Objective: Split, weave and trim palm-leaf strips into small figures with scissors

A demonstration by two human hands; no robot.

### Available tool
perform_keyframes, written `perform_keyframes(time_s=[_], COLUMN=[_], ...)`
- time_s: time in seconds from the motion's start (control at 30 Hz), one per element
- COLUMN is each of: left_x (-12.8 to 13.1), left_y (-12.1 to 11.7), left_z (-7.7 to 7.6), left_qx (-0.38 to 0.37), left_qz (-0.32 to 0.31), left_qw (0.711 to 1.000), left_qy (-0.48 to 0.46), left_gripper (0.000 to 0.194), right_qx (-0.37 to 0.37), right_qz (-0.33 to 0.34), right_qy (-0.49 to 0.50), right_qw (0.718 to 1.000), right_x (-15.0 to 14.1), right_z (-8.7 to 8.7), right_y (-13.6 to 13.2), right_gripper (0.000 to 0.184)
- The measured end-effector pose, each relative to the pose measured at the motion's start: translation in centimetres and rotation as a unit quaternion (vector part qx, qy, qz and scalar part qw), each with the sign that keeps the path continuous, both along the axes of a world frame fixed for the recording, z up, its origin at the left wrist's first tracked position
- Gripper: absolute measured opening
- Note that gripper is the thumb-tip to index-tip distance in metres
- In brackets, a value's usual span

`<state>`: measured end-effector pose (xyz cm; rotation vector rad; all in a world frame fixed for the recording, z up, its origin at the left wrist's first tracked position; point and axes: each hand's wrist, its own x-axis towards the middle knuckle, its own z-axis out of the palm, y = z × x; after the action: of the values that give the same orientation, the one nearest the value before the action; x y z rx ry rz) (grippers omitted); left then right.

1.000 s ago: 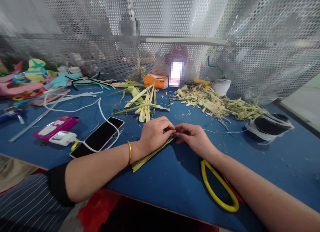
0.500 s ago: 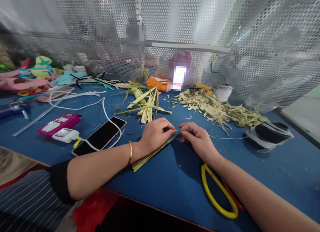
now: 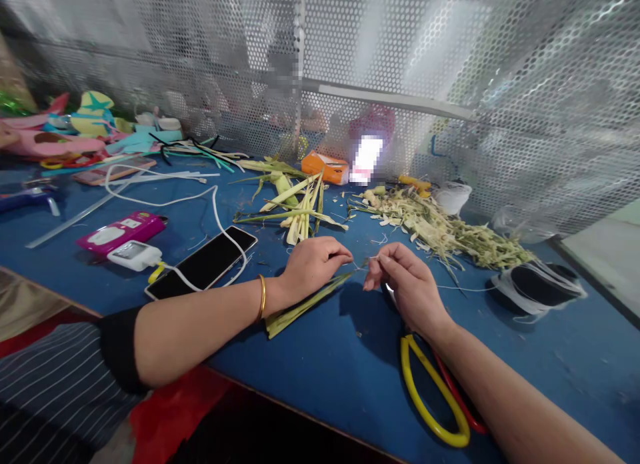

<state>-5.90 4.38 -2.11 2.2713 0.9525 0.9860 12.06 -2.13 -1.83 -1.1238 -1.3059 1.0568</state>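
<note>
My left hand (image 3: 317, 264) is closed in a pinch on thin white thread (image 3: 463, 289), beside the tip of a folded green leaf strip (image 3: 305, 311). That strip lies slantwise on the table, partly beneath the hand and wrist. A short way to the right, my right hand (image 3: 403, 277) also pinches the thread, its other fingers curled. From behind the right hand the thread runs to a black holder wound with white thread (image 3: 540, 287). Under my right wrist lie scissors with yellow and red handles (image 3: 435, 411), their blades mostly hidden by the hand.
Cut leaf pieces (image 3: 300, 214) and a heap of shredded husk (image 3: 430, 221) lie beyond my hands. Left of them are a dark-screened phone (image 3: 205, 264), a white cable (image 3: 217, 207) and a magenta device (image 3: 123, 233). A perforated metal screen (image 3: 390, 57) stands behind the blue table (image 3: 310, 377).
My right hand has drawn away to the right from my left hand, and the gap between their fingertips has widened. My left hand stays nearly in place. The camera view has shifted slightly.
</note>
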Motion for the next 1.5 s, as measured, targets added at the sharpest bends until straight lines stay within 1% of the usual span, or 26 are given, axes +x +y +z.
perform_keyframes(time_s=[0.07, 0.13, 0.2, 0.23, 0.27, 0.33, 0.37, 0.4, 0.43, 0.47, 0.5, 0.53, 0.6, 0.67, 0.7, 0.77, 0.87, 0.97, 1.03, 1.1, 1.2, 1.27, 1.33, 1.4, 1.47, 1.5], left_x=[-0.1, 0.0, 0.3, 0.5, 0.6, 1.0, 1.1, 1.2, 1.2, 1.2, 1.2, 1.2, 1.1, 1.0, 1.0, 0.9, 0.7, 0.7, 0.7, 0.6, 0.6, 0.7, 0.8, 0.9, 0.9, 0.9], left_y=[0.4, 0.7, 0.9, 0.8, 0.7, 0.4, 0.3, 0.2, 0.1, 0.0, 0.0, 0.0, 0.0, 0.1, 0.1, 0.2, 0.2, 0.2, 0.1, 0.1, -0.2, -0.4, -0.5, -0.6, -0.6, -0.6], left_z=[0.0, 0.0, -0.1, -0.1, -0.1, 0.0, 0.1, 0.2, 0.2, 0.3, 0.3, 0.3, 0.3, 0.3, 0.3, 0.3, 0.4, 0.5, 0.5, 0.5, 0.6, 0.6, 0.7, 0.7, 0.7, 0.7], left_qx=[-0.016, -0.053, -0.133, -0.190, -0.255, -0.370, -0.411, -0.436, -0.448, -0.447, -0.434, -0.407, -0.329, -0.245, -0.208, -0.149, -0.102, -0.087, -0.088, -0.105, -0.132, -0.112, -0.080, -0.074, -0.112, -0.148], left_qz=[0.050, 0.093, 0.094, 0.073, 0.045, -0.029, -0.058, -0.078, -0.085, -0.083, -0.080, -0.078, -0.077, -0.069, -0.063, -0.049, -0.037, -0.027, -0.019, -0.016, -0.012, -0.010, -0.016, -0.026, -0.031, -0.035], left_qw=[0.998, 0.994, 0.987, 0.979, 0.964, 0.915, 0.890, 0.872, 0.864, 0.865, 0.875, 0.892, 0.933, 0.965, 0.976, 0.988, 0.993, 0.992, 0.992, 0.991, 0.990, 0.994, 0.994, 0.991, 0.984, 0.977], left_qy=[0.020, 0.030, 0.002, -0.028, -0.069, -0.156, -0.188, -0.207, -0.215, -0.213, -0.199, -0.179, -0.126, -0.064, -0.035, 0.010, 0.054, 0.085, 0.093, 0.084, 0.045, -0.006, -0.066, -0.111, -0.136, -0.148], left_gripper=[0.014, 0.017, 0.019, 0.019, 0.018, 0.018, 0.018, 0.019, 0.021, 0.021, 0.021, 0.021, 0.019, 0.018, 0.019, 0.018, 0.017, 0.016, 0.015, 0.016, 0.017, 0.015, 0.014, 0.014, 0.014, 0.014], right_qx=[0.001, -0.006, -0.014, -0.014, -0.012, -0.006, -0.003, 0.000, 0.003, 0.006, 0.008, 0.011, 0.019, 0.029, 0.033, 0.035, 0.031, 0.030, 0.029, 0.026, 0.011, 0.001, -0.008, -0.019, -0.021, -0.016], right_qz=[-0.008, -0.008, 0.004, 0.012, 0.021, 0.035, 0.038, 0.039, 0.039, 0.040, 0.042, 0.045, 0.047, 0.039, 0.034, 0.032, 0.042, 0.047, 0.043, 0.035, 0.025, 0.034, 0.064, 0.095, 0.099, 0.089], right_qy=[-0.011, -0.059, -0.124, -0.150, -0.170, -0.184, -0.185, -0.187, -0.192, -0.203, -0.219, -0.240, -0.286, -0.328, -0.345, -0.371, -0.399, -0.408, -0.402, -0.378, -0.296, -0.226, -0.170, -0.139, -0.122, -0.113], right_qw=[1.000, 0.998, 0.992, 0.988, 0.985, 0.982, 0.982, 0.982, 0.981, 0.978, 0.975, 0.970, 0.957, 0.943, 0.937, 0.927, 0.916, 0.911, 0.914, 0.925, 0.955, 0.973, 0.983, 0.986, 0.987, 0.989], right_x=[0.2, 0.2, 0.1, 0.1, 0.0, -0.1, -0.1, -0.1, -0.1, -0.1, -0.1, -0.1, -0.2, -0.3, -0.4, -0.5, -0.7, -0.8, -0.8, -0.7, -0.5, -0.6, -0.8, -1.0, -1.2, -1.2], right_z=[-0.2, -0.4, -0.8, -0.9, -1.1, -1.2, -1.3, -1.3, -1.3, -1.3, -1.2, -1.2, -1.1, -1.0, -0.9, -0.8, -0.6, -0.5, -0.6, -0.8, -1.2, -1.2, -1.1, -0.8, -0.4, -0.2], right_y=[0.2, 0.3, 0.3, 0.3, 0.3, 0.2, 0.1, 0.1, 0.1, 0.0, 0.0, 0.0, -0.1, -0.2, -0.3, -0.4, -0.5, -0.6, -0.6, -0.5, -0.2, 0.0, 0.0, -0.1, -0.2, -0.3], right_gripper=[0.019, 0.021, 0.021, 0.022, 0.022, 0.022, 0.023, 0.023, 0.022, 0.022, 0.021, 0.019, 0.018, 0.017, 0.017, 0.017, 0.016, 0.016, 0.016, 0.017, 0.014, 0.013, 0.020, 0.020, 0.020, 0.021])
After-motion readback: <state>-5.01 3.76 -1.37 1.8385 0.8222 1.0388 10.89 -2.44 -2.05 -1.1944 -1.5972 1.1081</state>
